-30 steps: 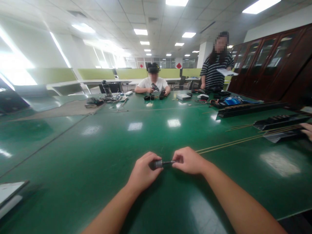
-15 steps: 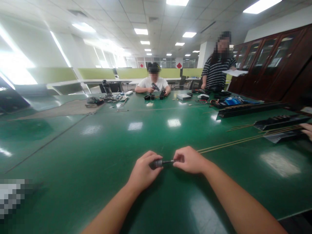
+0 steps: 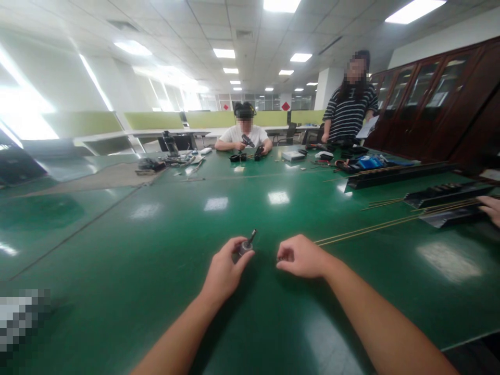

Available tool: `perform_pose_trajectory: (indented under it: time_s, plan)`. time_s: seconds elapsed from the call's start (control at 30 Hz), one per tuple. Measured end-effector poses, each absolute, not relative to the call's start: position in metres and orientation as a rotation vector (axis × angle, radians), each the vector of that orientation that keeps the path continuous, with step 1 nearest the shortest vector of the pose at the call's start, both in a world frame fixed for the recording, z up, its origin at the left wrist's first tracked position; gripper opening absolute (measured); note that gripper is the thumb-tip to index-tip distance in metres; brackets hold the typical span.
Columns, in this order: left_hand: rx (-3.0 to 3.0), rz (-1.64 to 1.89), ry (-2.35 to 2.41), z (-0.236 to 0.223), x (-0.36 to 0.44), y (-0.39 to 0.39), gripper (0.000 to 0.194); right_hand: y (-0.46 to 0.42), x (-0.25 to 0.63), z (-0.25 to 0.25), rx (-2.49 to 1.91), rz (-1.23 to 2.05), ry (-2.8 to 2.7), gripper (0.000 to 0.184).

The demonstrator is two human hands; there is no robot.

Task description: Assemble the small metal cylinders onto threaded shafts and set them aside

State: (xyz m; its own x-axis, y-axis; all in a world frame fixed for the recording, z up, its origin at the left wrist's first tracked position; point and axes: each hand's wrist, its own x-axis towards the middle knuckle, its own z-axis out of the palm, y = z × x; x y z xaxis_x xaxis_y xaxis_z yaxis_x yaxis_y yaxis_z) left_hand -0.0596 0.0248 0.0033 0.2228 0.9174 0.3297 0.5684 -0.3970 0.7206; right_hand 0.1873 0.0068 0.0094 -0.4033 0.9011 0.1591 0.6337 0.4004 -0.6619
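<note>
My left hand (image 3: 223, 265) is closed around a short grey cylinder with a thin dark shaft (image 3: 252, 239). The shaft points up and slightly right, away from the palm, and its tip is free. To the right, my right hand (image 3: 300, 256) is closed in a pinch, thumb against fingers. A small dark bit (image 3: 278, 259) shows at those fingertips, too small to name. A gap of green table lies between the two hands. Long thin brass-coloured rods (image 3: 359, 230) lie just beyond my right hand.
The green table (image 3: 172, 229) carries dark metal channels (image 3: 445, 216) at right, where another person's hand (image 3: 490, 208) rests. Across the table a seated person (image 3: 244, 135) holds a power drill; another person (image 3: 349, 112) stands with papers. A blurred-out object (image 3: 19, 317) is at lower left.
My left hand has drawn slightly left and tilted the cylinder, so its shaft swung up and away from my right fingers. My right hand has barely moved. The standing person lowered the papers.
</note>
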Motion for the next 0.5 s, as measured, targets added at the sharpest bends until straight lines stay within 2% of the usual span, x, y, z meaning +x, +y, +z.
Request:
perform_pose_trajectory:
  time_s: [0.13,0.3,0.43,0.5]
  plan:
    - [1.745,1.165,1.245,0.003,-0.058,0.027,0.058,0.009,0.187,0.007,-1.312,0.661,-2.201,0.013]
    - [1.602,1.259,1.238,0.032,-0.070,0.020,0.075,0.009,0.186,0.007,-1.296,0.662,-2.240,0.017]
    - [1.772,1.209,1.527,0.043,-0.124,0.000,0.089,0.008,0.184,0.009,-1.302,0.642,-2.257,0.017]
    - [1.908,1.158,1.786,0.036,-0.170,-0.015,0.085,0.007,0.183,0.011,-1.304,0.629,-2.266,0.017]
